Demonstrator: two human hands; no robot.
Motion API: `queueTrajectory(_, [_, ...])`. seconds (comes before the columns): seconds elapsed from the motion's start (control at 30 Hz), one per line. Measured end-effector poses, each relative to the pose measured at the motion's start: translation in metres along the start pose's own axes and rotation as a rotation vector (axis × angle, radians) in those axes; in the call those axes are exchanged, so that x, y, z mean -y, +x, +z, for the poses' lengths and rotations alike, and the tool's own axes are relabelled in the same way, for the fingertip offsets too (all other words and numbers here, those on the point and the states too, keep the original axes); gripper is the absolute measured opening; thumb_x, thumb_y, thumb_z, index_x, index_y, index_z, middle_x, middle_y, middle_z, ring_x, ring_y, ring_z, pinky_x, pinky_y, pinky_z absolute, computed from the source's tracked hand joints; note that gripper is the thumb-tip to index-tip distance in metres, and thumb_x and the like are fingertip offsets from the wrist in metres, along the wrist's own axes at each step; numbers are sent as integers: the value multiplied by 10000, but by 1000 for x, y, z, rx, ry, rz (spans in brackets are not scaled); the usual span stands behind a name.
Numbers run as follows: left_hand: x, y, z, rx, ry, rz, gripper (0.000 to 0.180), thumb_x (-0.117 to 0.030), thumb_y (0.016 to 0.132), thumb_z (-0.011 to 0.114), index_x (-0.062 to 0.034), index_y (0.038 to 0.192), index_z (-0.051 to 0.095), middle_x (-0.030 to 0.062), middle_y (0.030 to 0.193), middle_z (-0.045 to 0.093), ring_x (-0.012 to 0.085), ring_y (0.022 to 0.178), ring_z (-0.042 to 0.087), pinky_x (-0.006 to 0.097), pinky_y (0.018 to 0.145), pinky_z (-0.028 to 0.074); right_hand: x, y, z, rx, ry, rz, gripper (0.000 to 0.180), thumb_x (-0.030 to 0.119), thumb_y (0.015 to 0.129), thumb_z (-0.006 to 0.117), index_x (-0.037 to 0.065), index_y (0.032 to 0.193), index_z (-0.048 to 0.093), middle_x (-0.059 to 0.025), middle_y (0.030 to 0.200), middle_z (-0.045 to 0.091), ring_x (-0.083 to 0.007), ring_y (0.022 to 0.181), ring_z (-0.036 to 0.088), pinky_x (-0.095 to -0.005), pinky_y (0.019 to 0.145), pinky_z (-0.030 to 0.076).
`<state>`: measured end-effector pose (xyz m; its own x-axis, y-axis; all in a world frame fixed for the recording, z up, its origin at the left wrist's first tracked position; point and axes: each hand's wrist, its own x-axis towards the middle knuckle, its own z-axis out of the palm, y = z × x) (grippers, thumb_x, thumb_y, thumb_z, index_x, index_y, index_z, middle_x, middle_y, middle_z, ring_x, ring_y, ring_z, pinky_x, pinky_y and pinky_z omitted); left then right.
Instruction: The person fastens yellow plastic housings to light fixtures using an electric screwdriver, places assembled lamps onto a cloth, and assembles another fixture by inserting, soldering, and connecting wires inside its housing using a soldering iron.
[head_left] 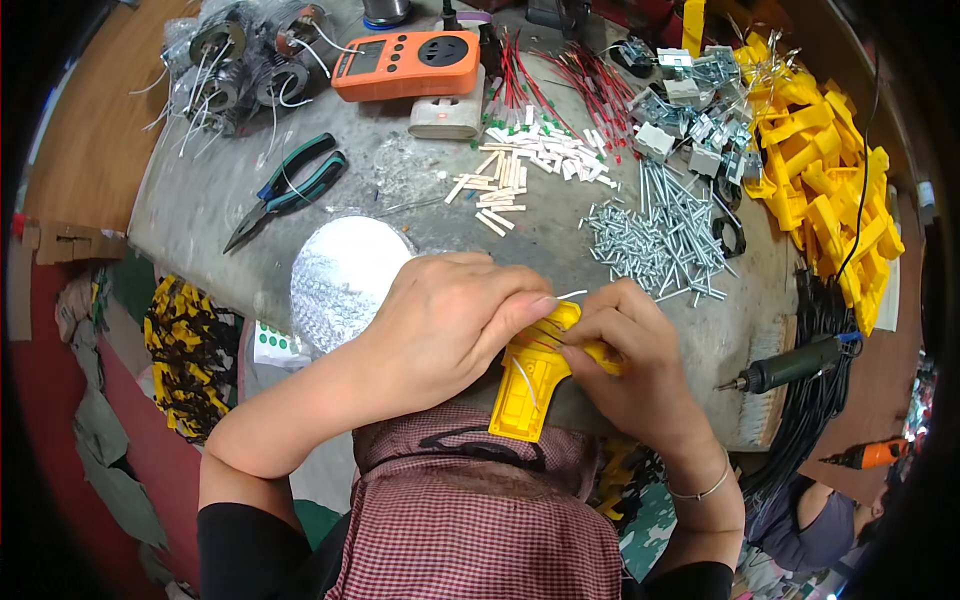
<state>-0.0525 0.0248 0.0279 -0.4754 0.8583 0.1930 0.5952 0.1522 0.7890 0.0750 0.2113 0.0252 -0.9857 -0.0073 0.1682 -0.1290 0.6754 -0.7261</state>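
Both my hands hold one yellow plastic gun-shaped housing (528, 385) at the bench's near edge. My left hand (445, 320) grips its upper part from the left, the fingertips pinching thin white wire at its top. My right hand (625, 355) clasps the same housing from the right, thumb pressed on the yellow shell. Red and white wires run across the open inside of the housing. Its handle points down toward my checked apron (480, 530).
On the grey bench (200, 210) lie a pile of screws (665, 235), white sleeves (520, 165), red wires (570, 75), green-handled pliers (290, 185), an orange meter (408, 62), wound coils (240, 70), a clear bag (345, 275). Yellow housings (825, 190) are stacked right, beside a rotary tool (795, 365).
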Motion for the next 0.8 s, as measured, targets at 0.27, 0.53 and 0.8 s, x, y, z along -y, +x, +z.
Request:
queueTrajectory(0.27, [-17,6,-7,-15,-184,-4,109,-86,844,690,16,809,704,72,703,661,170,613,632,280,579,469,9,-2,-4,13,338,159,165,-6,752,698,36,894,627,-106,820,617,-303,736,627,-385,650,507])
queueTrajectory(0.53, [-17,13,15,-147,-110,17,269,-38,847,640,-7,1114,644,134,990,682,263,923,648,342,829,500,7,2,-18,-113,238,110,126,-21,784,722,22,893,678,-55,832,692,-112,658,653,-238,555,511])
queueTrajectory(0.8, [-17,16,44,-113,-84,71,178,-62,782,725,-35,953,682,83,793,654,267,762,599,366,706,483,1,-8,-38,-35,127,226,98,-9,779,733,26,851,676,-41,741,652,-85,604,600,-221,524,460])
